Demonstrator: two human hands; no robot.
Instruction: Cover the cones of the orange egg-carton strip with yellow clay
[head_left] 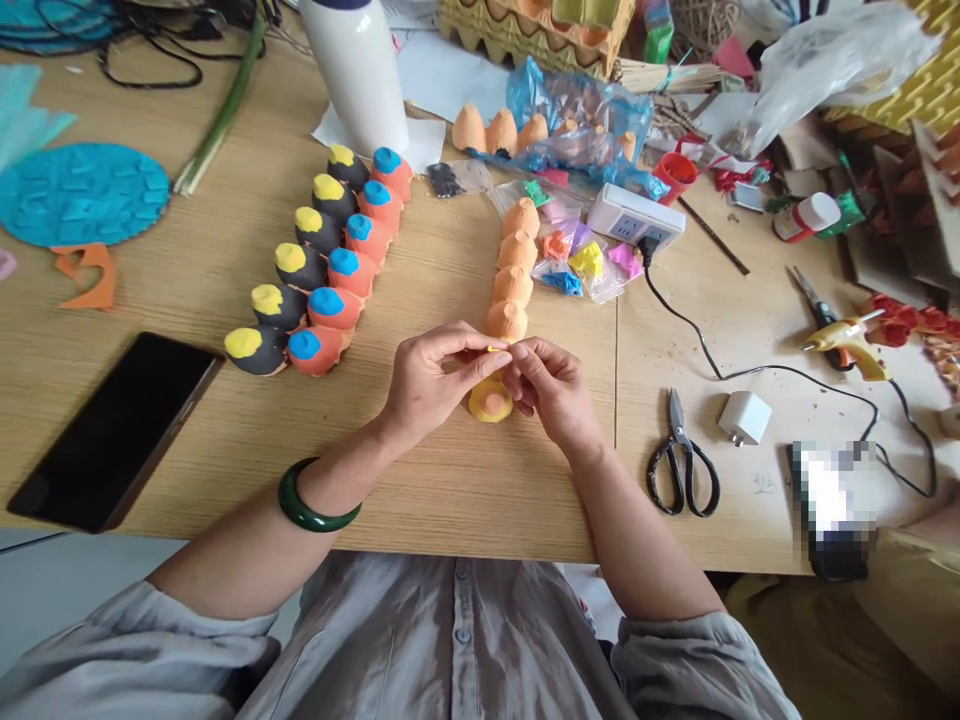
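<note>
Over the near end of a strip of orange egg-carton cups point(512, 285), my left hand point(435, 375) pinches a small bit of yellow clay point(495, 349) between thumb and fingers. My right hand point(551, 385) meets it there, its thumb and forefinger closed at the other side of the same bit. Yellow rings the nearest cup point(491, 400), whose tip stays orange. The cups just under my fingers are partly hidden. To the left stand two joined rows of cups: black ones with yellow tops point(289, 265) and orange-red ones with blue tops point(345, 262).
Bags of coloured clay point(585, 260) lie beside a white power strip point(636, 215). Right of my hands are black-handled scissors point(681, 460), a white charger point(744, 416) and a yellow glue gun point(847, 340). A phone point(116, 430) lies left; a white bottle point(360, 80) stands behind. Another person's arm point(934, 530) shows at right.
</note>
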